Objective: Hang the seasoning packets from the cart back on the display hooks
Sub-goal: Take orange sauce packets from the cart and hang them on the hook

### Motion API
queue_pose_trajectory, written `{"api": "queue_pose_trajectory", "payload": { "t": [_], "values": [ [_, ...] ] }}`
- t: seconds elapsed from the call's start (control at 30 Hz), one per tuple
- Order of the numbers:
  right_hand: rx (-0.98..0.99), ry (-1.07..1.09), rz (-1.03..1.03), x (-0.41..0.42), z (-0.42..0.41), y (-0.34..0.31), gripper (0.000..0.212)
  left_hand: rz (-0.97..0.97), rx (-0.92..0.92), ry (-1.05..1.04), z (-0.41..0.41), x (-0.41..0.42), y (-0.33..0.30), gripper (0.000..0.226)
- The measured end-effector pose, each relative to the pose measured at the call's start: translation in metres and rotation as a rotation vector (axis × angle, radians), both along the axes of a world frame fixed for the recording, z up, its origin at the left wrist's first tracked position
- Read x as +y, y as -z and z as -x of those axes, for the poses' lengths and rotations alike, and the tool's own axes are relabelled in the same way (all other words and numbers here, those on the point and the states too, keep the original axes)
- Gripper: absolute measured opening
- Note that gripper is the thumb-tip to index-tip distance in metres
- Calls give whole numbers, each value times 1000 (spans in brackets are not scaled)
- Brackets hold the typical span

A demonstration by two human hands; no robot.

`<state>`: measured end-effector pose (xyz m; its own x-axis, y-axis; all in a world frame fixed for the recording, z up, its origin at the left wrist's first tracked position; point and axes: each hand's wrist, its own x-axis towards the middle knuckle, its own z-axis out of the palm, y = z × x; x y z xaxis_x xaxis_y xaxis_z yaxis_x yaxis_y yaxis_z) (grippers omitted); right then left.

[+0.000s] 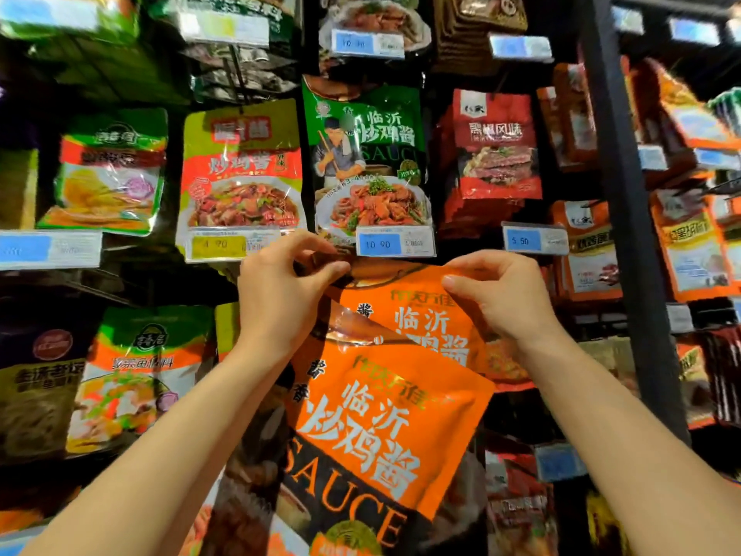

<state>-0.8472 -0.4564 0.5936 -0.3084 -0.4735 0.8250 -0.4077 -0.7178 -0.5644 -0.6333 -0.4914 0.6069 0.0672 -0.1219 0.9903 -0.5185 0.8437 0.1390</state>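
Shop display wall of hanging sauce packets point(363, 162) and price tags point(395, 243) ahead, hooks mostly hidden. Left hand point(280, 290) and right hand point(501, 298) both pinching the top edge of the rear orange packet point(417, 311), just under a blue price tag, with a front orange packet point(373, 427) overlapping below. Probably mid-hanging; next, lining the packet's hole up with the hook, which cannot be seen.

Orange packets point(385, 419), white lettering
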Motion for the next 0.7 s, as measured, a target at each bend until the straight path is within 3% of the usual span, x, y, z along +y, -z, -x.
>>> {"api": "queue_pose_trajectory", "payload": {
  "t": [0.23,0.5,0.6,0.7],
  "values": [
    [-150,-144,-218,-40,7,-9,22,-102,40,-49,17,-39,13,13],
    [75,-257,-298,-51,34,-25,16,-15,99,-27,30,-40,5,18],
    [231,-187,-317,-47,42,-24,9,7,116,5,35,-37,13,21],
    [264,-189,-323,-37,49,-25,10,19,109,25,38,-31,18,21]
  ]
}}
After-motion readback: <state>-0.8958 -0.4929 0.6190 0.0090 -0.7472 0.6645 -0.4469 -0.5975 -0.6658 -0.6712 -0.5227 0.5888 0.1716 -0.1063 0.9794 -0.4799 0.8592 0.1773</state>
